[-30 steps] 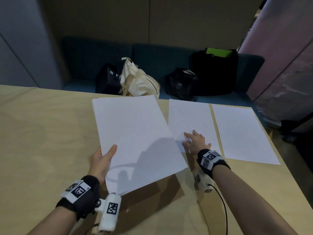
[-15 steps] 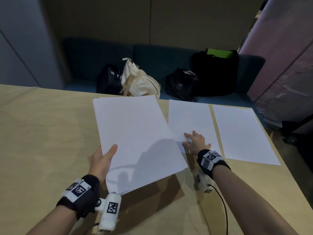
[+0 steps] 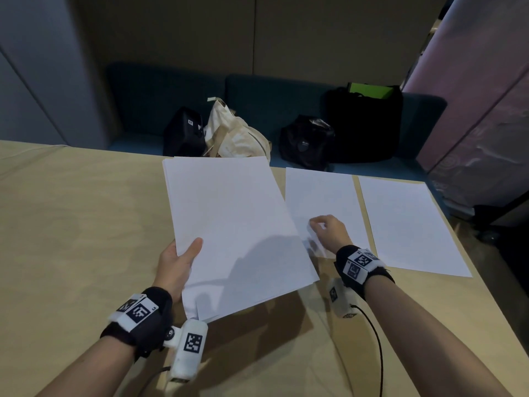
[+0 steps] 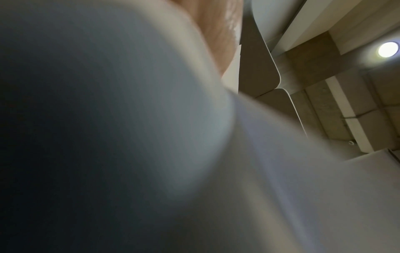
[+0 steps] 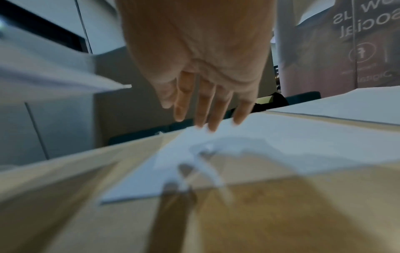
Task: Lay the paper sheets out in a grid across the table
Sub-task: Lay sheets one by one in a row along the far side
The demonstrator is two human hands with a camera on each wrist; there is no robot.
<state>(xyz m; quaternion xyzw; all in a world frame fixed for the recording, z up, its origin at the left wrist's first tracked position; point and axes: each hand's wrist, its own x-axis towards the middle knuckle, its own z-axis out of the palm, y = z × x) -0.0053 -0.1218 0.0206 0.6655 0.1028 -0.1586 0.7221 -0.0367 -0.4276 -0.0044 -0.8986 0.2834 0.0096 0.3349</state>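
Observation:
My left hand (image 3: 178, 260) grips a thick stack of white paper (image 3: 234, 230) at its near left edge, thumb on top, and holds it tilted above the table (image 3: 71, 224). In the left wrist view the stack (image 4: 281, 179) is a blur that fills most of the picture. Two single sheets lie flat at the far right: a middle sheet (image 3: 323, 196) and a right sheet (image 3: 406, 222), with a narrow gap between them. My right hand (image 3: 325, 229) hovers over the middle sheet's near end and holds nothing. In the right wrist view its fingers (image 5: 203, 109) hang loose just above that sheet (image 5: 281, 140).
Behind the table's far edge runs a dark teal bench (image 3: 280, 98) carrying black bags (image 3: 363, 124) and a cream tote (image 3: 234, 133). The table's right edge runs close beside the right sheet. Bare wood stretches left of the stack and in front of me.
My right hand has lifted off the middle sheet, where it lay flat, and drawn back a little with its fingers loosened. The left hand and the stack have stayed put.

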